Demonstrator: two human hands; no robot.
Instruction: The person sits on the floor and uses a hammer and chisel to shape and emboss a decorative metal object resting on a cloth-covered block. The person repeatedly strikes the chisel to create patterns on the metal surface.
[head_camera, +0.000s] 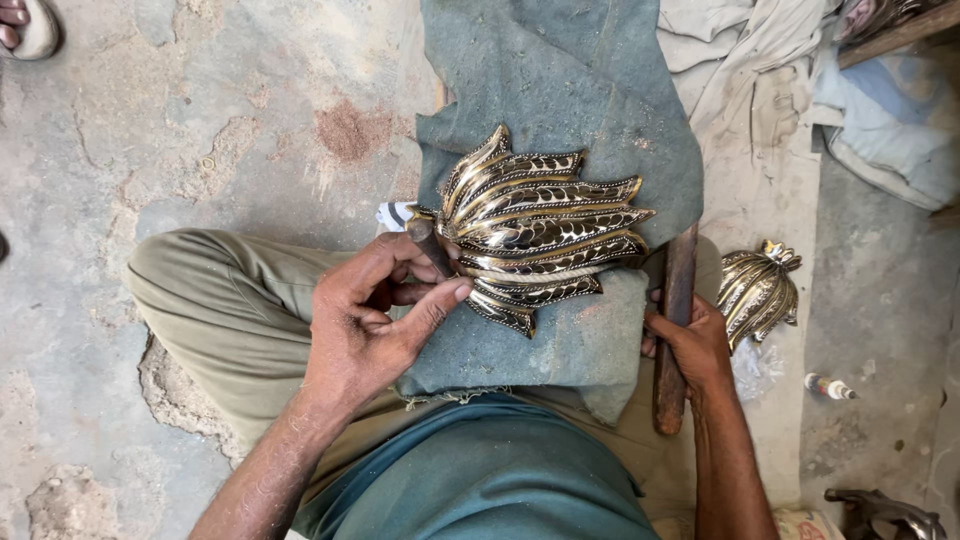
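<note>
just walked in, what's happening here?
A person sits cross-legged on a concrete floor with a grey-blue cloth over the lap. On it lies a shiny, fan-shaped brass ornament. The left hand holds a small dark tool against the ornament's base. The right hand grips a wooden stick. A second, similar ornament lies on the floor to the right.

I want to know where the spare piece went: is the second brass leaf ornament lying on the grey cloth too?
No, the second brass ornament lies on the floor beyond the right hand, off the grey cloth.
</note>
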